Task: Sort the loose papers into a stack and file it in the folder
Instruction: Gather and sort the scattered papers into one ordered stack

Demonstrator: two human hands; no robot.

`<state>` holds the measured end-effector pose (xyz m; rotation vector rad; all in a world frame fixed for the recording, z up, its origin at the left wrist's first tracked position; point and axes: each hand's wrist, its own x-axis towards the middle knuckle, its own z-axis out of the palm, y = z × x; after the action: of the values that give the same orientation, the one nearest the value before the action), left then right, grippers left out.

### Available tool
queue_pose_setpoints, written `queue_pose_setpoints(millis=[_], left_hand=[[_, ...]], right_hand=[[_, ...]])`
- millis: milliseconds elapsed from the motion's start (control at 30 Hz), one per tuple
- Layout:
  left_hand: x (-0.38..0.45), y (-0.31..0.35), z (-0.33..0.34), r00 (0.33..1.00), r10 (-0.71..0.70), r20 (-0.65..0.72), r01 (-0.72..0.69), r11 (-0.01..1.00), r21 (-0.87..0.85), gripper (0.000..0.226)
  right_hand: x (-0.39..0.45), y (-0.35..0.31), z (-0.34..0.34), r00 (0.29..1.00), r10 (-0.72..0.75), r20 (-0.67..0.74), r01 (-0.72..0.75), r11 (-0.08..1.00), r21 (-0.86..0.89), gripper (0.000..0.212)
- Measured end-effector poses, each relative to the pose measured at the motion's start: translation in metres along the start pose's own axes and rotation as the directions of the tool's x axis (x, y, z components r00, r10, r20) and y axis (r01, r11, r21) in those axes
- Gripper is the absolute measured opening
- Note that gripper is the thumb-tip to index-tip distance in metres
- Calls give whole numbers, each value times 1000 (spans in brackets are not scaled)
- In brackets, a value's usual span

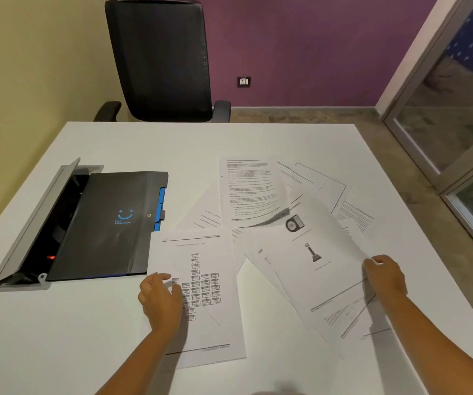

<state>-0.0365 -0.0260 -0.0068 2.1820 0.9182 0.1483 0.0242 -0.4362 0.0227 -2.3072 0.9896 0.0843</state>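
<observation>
Right hand [385,276] pinches the edge of a tilted sheet with printed pictures [315,260] at about 4 o'clock on the white counter [258,138], thumb on top and fingers curled beneath, the sheet's far end lifted above the papers under it. Left hand [159,299], at about 7 o'clock, rests on the left margin of a flowchart page [204,292] that lies flat near the counter's front edge; its fingers are loosely bent, fingertips [164,277] touching the paper, and nothing is gripped.

Loose papers [323,183] fan across the counter's right half from 1 o'clock to 5 o'clock, overlapping at different angles. A dense page of text [248,189] lies near the centre, slightly curled, with more sheets showing beneath it and to its right.

A black folder [110,223] with a blue smiling-face logo and blue tabs along its right edge lies closed at 9 o'clock, well apart from the right hand and just beside the top left corner of the flowchart page. Its left side overlaps an open cable hatch [58,201] set into the counter, the grey lid raised.

A black mesh office chair [161,58] stands at 12 o'clock beyond the counter's far edge, against a purple wall [315,52].
</observation>
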Motion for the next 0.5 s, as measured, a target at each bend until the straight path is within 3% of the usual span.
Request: queue_pose_setpoints(millis=[133,267,367,500], left_hand=[[-1,2,3,999,6,38,-5,1000,-14,18],[-2,7,8,990,36,133,-32,999,-38,18],[-2,14,12,974,76,212,-62,995,-72,17],[-6,32,14,925,92,370,-21,981,-192,14]], right_hand=[[8,10,-17,989,86,-119,-64,983,175,26],[11,7,-22,975,193,-109,-138,915,380,16],[7,-8,-22,952,291,-98,-198,826,528,24],[6,-32,-13,909,393,138,-407,767,496,23]])
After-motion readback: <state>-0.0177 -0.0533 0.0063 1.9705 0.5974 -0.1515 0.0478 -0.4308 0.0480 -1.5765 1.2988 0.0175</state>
